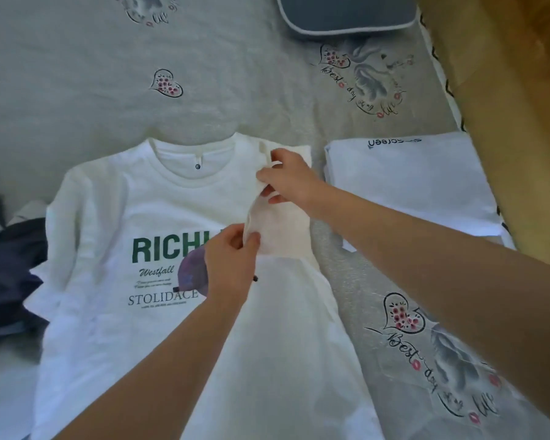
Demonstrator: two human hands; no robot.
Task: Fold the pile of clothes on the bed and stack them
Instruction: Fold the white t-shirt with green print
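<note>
A white T-shirt (115, 217) with green lettering lies face up on the bed, collar away from me. Its right side is folded inward over the front, and the right sleeve (281, 223) lies turned back on that fold. My left hand (232, 265) pinches the sleeve's lower edge near the chest print. My right hand (289, 179) pinches the sleeve's upper part near the shoulder. A folded white garment (413, 188) with dark lettering lies to the right of the shirt.
A dark navy garment (10, 274) lies crumpled at the left edge. A grey pillow (346, 14) sits at the head of the grey printed bedsheet (77, 74). A wooden wall or bed frame (505, 74) borders the right side.
</note>
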